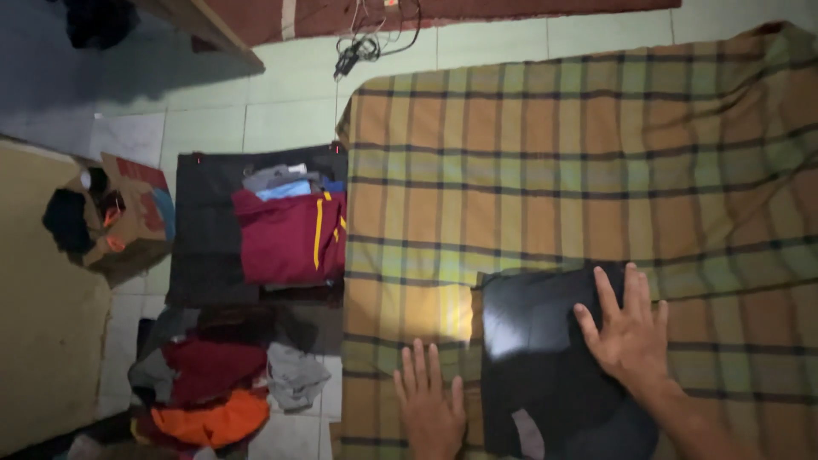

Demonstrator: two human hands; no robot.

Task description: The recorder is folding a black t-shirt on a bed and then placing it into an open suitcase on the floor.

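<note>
Black garment (545,341) — right hand (629,336) flat on it, left hand (430,405) beside.

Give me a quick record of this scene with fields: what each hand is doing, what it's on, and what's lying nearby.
left hand: flat, palm down on the plaid blanket
right hand: flat, fingers spread on the dark garment
dark garment: folded, lying on the blanket
surface: blanket spread over a tiled floor
folded stack: maroon garment on top, left of the blanket
loose clothes pile: on the floor, red and orange among them
</note>
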